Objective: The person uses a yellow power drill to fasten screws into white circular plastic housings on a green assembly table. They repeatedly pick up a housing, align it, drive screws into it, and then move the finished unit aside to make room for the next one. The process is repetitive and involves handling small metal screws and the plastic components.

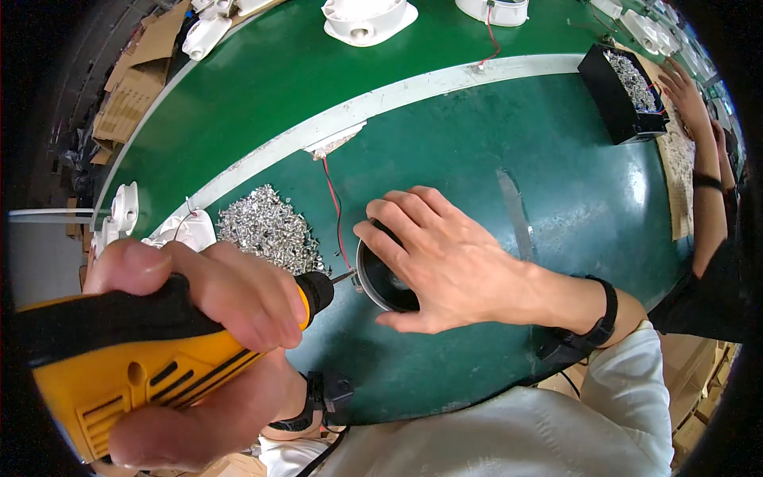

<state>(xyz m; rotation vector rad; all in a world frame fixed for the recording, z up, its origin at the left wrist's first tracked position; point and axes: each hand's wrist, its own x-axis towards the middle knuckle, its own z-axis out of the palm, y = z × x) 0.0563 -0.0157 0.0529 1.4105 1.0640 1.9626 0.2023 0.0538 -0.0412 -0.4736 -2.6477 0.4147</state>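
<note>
My left hand [230, 310] is wrapped round a yellow and black power screwdriver [127, 366] lying nearly level. Its bit points right and meets a small tab on the side of a round cup-like housing [381, 282], dark inside with a grey rim. Over that housing my right hand [445, 262] is closed, fingers on the far rim and thumb on the near side, hiding much of it. A thin red and black wire [334, 195] runs from beside the housing to the pale strip beyond. Left of the wire is a pile of small silvery screws [270, 230].
White plastic housings [369, 20] stand on the green surface beyond the pale divider strip [413, 87], more at left [187, 230]. A black bin [624, 95] of small metal parts sits at far right, near another person's arm [703, 167]. Cardboard boxes [135, 87] are at far left.
</note>
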